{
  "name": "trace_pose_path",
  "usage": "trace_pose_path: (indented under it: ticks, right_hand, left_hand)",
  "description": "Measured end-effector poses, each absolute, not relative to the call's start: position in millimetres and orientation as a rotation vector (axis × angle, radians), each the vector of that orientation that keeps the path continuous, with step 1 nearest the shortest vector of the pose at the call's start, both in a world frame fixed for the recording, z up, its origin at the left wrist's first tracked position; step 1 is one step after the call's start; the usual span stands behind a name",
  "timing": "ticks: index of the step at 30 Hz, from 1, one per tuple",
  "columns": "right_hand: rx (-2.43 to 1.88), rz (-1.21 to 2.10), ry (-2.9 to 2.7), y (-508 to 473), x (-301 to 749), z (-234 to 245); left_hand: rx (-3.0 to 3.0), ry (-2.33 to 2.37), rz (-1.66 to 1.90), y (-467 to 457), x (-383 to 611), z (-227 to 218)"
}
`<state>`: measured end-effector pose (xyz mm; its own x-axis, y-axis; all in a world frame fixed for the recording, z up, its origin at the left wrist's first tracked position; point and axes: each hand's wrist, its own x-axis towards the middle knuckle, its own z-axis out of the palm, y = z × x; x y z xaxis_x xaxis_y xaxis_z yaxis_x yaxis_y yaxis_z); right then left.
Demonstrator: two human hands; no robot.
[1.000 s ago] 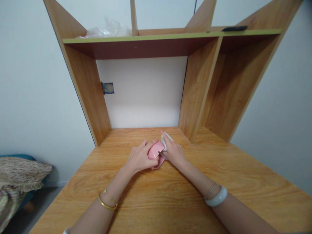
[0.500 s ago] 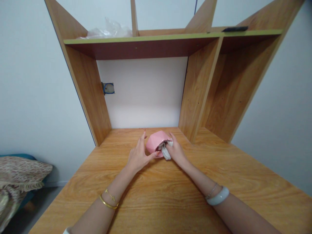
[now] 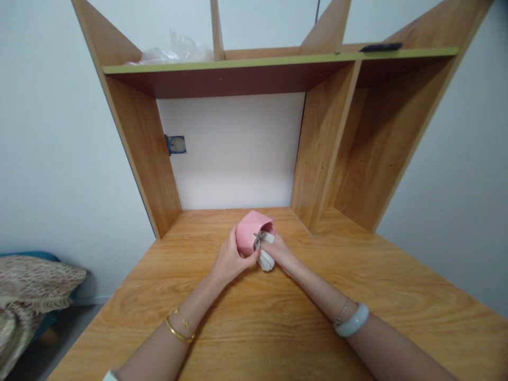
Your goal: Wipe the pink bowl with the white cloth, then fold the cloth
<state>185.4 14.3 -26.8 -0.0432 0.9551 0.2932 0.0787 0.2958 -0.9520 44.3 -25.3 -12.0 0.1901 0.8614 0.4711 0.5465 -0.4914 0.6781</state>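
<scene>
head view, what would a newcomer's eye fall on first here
The pink pot, near the middle, held in the left hand with its mouth toward the right hand, which pushes a white cloth against the opening. Next, perhaps, the pale bangle on the right forearm, then the clear bag at the upper left, on the shelf.

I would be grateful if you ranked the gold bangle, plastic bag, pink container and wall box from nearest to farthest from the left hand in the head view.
From the left hand:
1. Pink container: in its grasp.
2. Gold bangle: below, on the same arm.
3. Wall box: back wall, left side.
4. Plastic bag: higher, on the shelf, left.
</scene>
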Motion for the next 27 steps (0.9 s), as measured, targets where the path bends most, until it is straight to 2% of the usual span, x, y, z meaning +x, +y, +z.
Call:
trace_pose_path:
  ticks: [8,14,27]
  right_hand:
    - [-1.472,0.514,-1.470,18,206,-23]
    - [-1.664,0.269,-1.663,4,209,-11]
    - [-1.706,-0.239,-2.020,-19,202,4]
  left_hand:
    - [2.292,1.345,1.089,-31,46,-1]
    - [2.357,1.591,0.903,-37,46,9]
    - [2.563,1.678,0.792,-37,37,9]
